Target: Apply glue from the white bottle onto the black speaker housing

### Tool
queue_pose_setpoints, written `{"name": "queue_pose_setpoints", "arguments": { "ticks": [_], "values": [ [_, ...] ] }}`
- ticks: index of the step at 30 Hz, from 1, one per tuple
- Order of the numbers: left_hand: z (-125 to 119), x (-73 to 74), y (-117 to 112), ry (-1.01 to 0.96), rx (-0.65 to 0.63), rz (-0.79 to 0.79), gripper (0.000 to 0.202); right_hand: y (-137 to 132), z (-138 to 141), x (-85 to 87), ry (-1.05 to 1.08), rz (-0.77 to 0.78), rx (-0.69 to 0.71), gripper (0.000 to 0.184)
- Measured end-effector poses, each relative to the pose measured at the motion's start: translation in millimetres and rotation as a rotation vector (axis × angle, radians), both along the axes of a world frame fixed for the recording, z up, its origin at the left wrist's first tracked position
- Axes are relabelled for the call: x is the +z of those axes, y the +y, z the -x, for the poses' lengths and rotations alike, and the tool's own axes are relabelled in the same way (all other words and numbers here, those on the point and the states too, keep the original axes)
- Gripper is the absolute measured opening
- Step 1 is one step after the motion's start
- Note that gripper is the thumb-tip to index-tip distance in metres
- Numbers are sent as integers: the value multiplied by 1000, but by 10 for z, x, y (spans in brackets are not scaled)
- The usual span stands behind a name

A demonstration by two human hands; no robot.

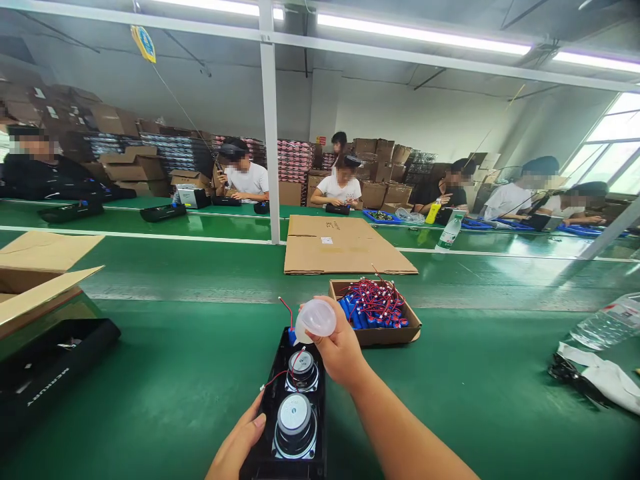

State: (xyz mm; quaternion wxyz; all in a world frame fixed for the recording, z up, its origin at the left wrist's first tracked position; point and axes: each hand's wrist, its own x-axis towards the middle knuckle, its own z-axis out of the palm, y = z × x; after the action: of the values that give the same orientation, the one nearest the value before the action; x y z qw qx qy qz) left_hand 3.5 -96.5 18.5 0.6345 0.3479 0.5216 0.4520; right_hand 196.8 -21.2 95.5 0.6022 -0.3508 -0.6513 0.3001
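The black speaker housing (295, 407) lay lengthwise on the green table (175, 373), directly in front of the person, its two round drivers facing up. The left hand (239, 445) rested against the housing's near left edge, fingers half curled, steadying it without gripping anything. The right hand (340, 350) was closed around a small translucent squeeze bottle (315, 320), tipped so that its nozzle pointed down at the housing's far end, where a blue cell (291, 335) with red leads sat (whether the nozzle touched it could not be told).

Just beyond the housing to its right stood a cardboard tray of blue cells (375, 312) with red wires; beyond that, a flattened carton (345, 245).

Done well, this step probably called for a light squeeze, the nozzle kept low over the cell and away from the driver cones, with the left hand pinning the housing so it could not slide.
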Motion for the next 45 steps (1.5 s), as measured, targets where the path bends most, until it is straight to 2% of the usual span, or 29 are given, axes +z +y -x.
{"name": "queue_pose_setpoints", "arguments": {
  "ticks": [5,8,11,13,18,24,28,31,36,42,45],
  "values": [
    [62,-410,299,9,30,-62,73,37,-29,-58,42,11,-5,51],
    [93,-545,406,38,80,-91,61,59,-44,-91,62,9,-5,52],
    [109,-497,408,71,58,-63,36,68,-50,-104,94,10,4,53],
    [112,-413,382,72,26,-31,28,74,-55,-110,99,10,-15,54],
    [98,-279,324,83,21,-7,34,112,-78,-139,137,42,-40,57],
    [67,-232,304,55,35,-2,42,137,-78,-142,220,55,-23,59],
    [100,-220,278,50,8,3,35,147,-80,-144,233,66,-39,64],
    [116,-223,234,34,-2,31,33,168,-94,-174,259,49,-42,59],
    [100,-187,179,-35,45,74,43,218,-125,-243,346,56,-10,52],
    [126,-168,157,-186,64,101,32,274,-121,-277,442,80,4,50],
    [117,-185,139,-199,64,112,29,302,-111,-299,483,89,7,50]
  ]
}}
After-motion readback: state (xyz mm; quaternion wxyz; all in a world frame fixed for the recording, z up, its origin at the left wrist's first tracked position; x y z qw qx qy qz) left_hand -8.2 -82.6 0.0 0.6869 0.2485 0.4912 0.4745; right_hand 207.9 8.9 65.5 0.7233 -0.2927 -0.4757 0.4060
